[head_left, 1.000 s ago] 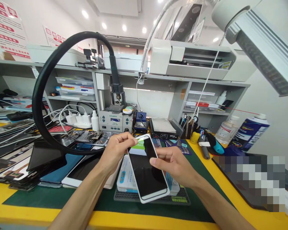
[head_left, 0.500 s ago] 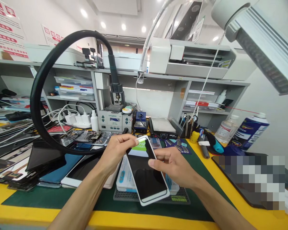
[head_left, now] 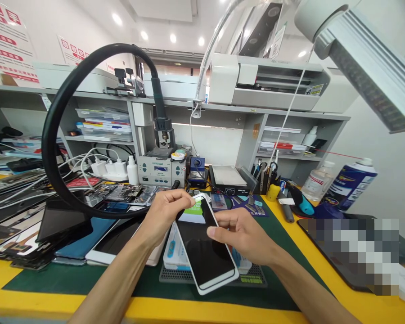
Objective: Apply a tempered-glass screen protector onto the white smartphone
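Note:
A white-framed phone (head_left: pixel 204 252) with a dark screen is held tilted above the green mat (head_left: pixel 87 276) at the bench's middle. My left hand (head_left: pixel 164 211) pinches its top left corner, fingers closed on the edge. My right hand (head_left: pixel 239 234) grips the phone's right side, thumb across the glass. Under the phone lie a white and blue packet (head_left: pixel 175 252) and a black perforated pad (head_left: pixel 253 276).
Several phone screens and panels (head_left: pixel 27 220) are piled at the left. A black hose loop (head_left: pixel 54 135) rises to a soldering station (head_left: pixel 160 168). Tools (head_left: pixel 299 202), a bottle (head_left: pixel 319 182) and a spray can (head_left: pixel 353 184) stand at right. A lamp head (head_left: pixel 367 63) hangs overhead.
The phone has tipped slightly, its top end shifting a little left and down. Both hands keep their hold; the right thumb has slid a bit lower on the glass.

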Available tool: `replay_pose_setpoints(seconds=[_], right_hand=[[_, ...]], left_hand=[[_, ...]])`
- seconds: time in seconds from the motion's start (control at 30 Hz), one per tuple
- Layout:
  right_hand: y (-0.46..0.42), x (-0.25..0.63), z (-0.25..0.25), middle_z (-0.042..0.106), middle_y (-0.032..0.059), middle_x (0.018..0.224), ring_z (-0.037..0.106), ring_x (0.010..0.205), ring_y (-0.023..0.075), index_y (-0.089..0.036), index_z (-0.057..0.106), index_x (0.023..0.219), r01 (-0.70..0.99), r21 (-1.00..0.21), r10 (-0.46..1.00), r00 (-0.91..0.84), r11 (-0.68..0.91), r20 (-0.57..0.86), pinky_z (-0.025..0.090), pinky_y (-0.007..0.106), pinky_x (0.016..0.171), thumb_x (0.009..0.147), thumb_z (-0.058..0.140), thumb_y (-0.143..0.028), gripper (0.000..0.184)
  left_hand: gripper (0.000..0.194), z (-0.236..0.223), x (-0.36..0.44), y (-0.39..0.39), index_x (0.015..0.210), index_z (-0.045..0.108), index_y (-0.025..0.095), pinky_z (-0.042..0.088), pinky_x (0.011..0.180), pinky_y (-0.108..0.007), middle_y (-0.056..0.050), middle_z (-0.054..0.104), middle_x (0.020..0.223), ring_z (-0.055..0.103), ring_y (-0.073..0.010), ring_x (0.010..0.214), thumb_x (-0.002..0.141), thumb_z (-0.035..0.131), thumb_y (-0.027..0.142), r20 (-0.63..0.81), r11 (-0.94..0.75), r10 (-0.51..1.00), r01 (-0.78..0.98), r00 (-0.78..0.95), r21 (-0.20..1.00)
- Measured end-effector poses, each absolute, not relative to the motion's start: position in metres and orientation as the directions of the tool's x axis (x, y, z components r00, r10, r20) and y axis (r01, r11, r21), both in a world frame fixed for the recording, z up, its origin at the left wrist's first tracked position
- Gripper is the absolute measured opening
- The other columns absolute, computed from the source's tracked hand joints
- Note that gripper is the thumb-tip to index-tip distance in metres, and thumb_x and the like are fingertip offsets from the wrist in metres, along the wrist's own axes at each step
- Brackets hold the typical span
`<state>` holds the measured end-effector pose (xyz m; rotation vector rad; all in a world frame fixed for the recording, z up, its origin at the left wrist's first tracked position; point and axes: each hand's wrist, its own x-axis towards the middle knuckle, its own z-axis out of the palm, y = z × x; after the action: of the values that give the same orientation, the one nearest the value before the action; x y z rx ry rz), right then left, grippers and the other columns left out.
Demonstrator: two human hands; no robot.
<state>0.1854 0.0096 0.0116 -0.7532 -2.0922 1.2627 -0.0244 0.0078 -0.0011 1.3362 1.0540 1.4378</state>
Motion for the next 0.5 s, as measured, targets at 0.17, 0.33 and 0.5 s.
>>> replay_pose_setpoints(seconds=[0.17, 0.33, 0.5], right_hand=[[0.0089, 0.1853, 0.0131, 0.028, -0.0063, 0.059, 0.023, 0.055, 0.0083, -0.019, 0.039, 0.062, 0.163, -0.912, 0.699, -0.697, 0.376, 0.163, 0.018, 0.027, 0.052, 0.09, 0.06, -0.029, 0.036], [0.0093, 0.1863, 0.0128, 0.028, -0.0062, 0.059, 0.023, 0.055, 0.008, -0.019, 0.038, 0.062, 0.164, -0.915, 0.688, -0.711, 0.369, 0.15, 0.016, 0.027, 0.052, 0.09, 0.061, -0.032, 0.039], [0.0086, 0.1875, 0.0144, 0.027, -0.0065, 0.059, 0.023, 0.055, 0.0079, -0.019, 0.038, 0.061, 0.149, -0.931, 0.671, -0.731, 0.334, 0.124, 0.017, 0.027, 0.052, 0.087, 0.065, -0.032, 0.04]], left_hand=[[0.019, -0.0028, -0.0258, 0.0083, 0.059, 0.064, 0.018, 0.032, 0.061, -0.028, 0.001, 0.054, 0.062, 0.043, -0.0144, 0.064, 0.076, 0.068, 0.027, 0.258, -0.259, 0.966, -0.024, -0.015, 0.966], [0.018, -0.0016, -0.0275, 0.0081, 0.059, 0.062, 0.018, 0.03, 0.06, -0.028, 0.002, 0.051, 0.061, 0.042, -0.0137, 0.063, 0.075, 0.065, 0.026, 0.256, -0.256, 0.967, -0.002, 0.009, 0.967], [0.021, 0.0003, -0.0284, 0.007, 0.055, 0.059, 0.018, 0.027, 0.057, -0.028, 0.003, 0.047, 0.057, 0.038, -0.0127, 0.059, 0.074, 0.066, 0.026, 0.239, -0.24, 0.97, 0.01, 0.051, 0.971]])
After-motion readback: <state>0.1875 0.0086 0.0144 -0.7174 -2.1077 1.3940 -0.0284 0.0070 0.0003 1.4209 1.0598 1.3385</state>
